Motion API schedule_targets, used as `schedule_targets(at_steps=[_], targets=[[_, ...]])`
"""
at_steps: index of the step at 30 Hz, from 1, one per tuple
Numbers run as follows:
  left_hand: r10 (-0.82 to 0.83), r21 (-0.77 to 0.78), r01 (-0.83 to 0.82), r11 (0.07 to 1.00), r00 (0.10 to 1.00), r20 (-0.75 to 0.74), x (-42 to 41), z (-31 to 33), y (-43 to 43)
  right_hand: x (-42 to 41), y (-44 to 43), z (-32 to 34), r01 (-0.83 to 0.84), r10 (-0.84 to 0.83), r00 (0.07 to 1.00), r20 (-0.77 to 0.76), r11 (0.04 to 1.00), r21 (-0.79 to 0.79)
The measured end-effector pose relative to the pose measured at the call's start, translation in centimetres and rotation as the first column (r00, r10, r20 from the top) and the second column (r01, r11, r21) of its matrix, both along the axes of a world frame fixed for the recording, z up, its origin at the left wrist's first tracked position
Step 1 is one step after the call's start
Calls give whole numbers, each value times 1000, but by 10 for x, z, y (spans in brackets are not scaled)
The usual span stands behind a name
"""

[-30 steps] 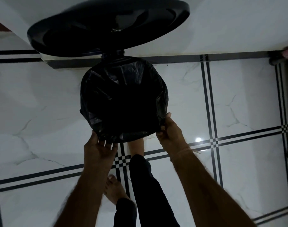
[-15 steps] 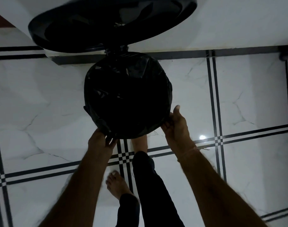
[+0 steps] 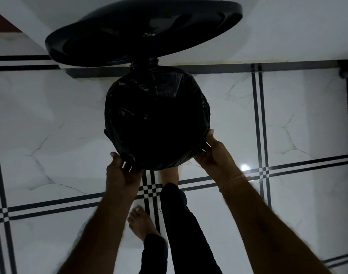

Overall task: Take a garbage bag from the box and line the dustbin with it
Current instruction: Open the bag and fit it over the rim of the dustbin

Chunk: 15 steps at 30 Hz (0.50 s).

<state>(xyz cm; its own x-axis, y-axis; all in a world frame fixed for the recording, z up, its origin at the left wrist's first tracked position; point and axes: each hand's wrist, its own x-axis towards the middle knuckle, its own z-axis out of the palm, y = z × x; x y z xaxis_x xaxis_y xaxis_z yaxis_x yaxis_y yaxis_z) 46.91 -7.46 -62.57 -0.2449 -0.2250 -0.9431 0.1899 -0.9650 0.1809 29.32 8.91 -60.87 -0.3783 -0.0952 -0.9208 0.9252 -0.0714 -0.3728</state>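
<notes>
So compared with a second back, the crinkly black plastic garbage bag (image 3: pixel 157 117) is now pulled noticeably tighter over the round black pedal dustbin (image 3: pixel 157 167). The loose, ragged flap that was seen hanging at the near edge is mostly tucked away, and the rim outline reads as a cleaner circle. The hands are also spread a bit wider round the rim than before. That's taken to mean the lining is pretty much done, with only the near edge left to be smoothed and the lid to be dropped. The big round black lid (image 3: pixel 143 30) is held up open at the back, apparently by the foot on the pedal, though the pedal itself can't be made out. The left hand (image 3: pixel 122 171) is curled shut on the bag's folded edge at the near-left of the rim, fingertips pressed into the plastic. The right hand (image 3: pixel 212 153) is clamped on the bag's edge at the near-right, thumb up along the side. The bin sits on the white marble-look tiled floor (image 3: pixel 50 125), close against the wall. No box is visible anywhere.
</notes>
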Motion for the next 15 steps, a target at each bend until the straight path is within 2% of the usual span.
schedule_targets(at_steps=[2,4,7,11,15], targets=[[-23,89,26,996,999,-28,-2,4,11,6,1,-1,57,-57,998,15,998,-21],[10,154,-2,988,999,-52,-3,9,20,14,0,1,29,-29,996,82,1000,0],[42,149,-38,988,999,-21,-1,10,24,23,-5,0,44,-42,984,172,999,-4],[-10,90,9,996,1000,21,0,2,17,22,-8,-1,144,-140,979,147,989,-18],[-93,-24,95,995,994,57,-2,6,-6,6,-9,-1,18,-17,1000,-7,1000,11]])
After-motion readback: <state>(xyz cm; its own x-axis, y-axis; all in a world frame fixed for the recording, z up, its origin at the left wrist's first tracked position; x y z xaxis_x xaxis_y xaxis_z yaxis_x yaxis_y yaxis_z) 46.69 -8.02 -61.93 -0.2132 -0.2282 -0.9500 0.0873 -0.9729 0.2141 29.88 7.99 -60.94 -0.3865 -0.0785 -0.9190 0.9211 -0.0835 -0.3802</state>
